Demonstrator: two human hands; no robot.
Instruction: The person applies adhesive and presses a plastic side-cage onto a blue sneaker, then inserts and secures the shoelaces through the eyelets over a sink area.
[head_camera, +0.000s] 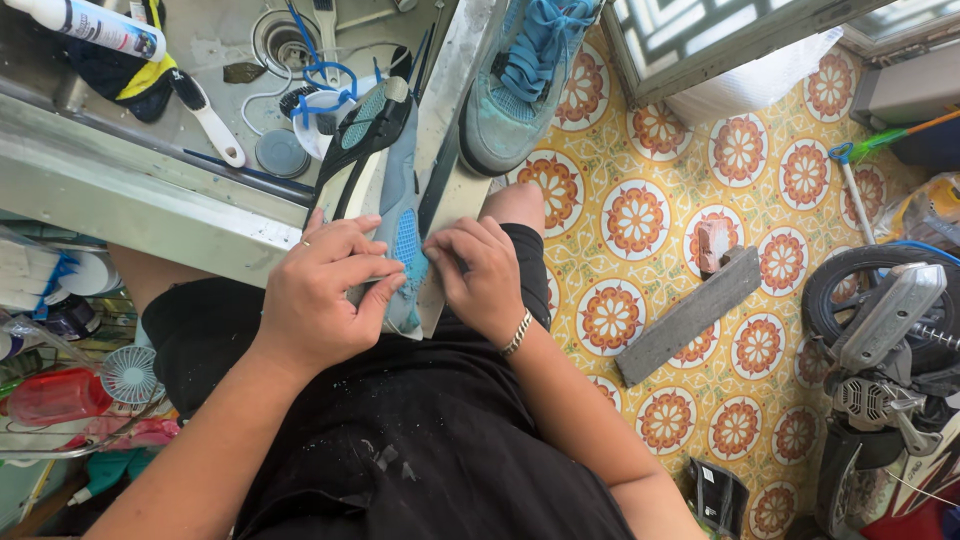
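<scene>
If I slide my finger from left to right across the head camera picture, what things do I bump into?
Small white fan → left hand → shoe held sole-up → right hand → grey block on the tiled floor → motorbike.

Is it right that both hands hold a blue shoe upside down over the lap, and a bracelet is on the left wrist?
Not quite. In the head view the bracelet is on the right wrist, not the left. The rest stands: the left hand and the right hand both hold the blue shoe sole up over the lap.
</scene>
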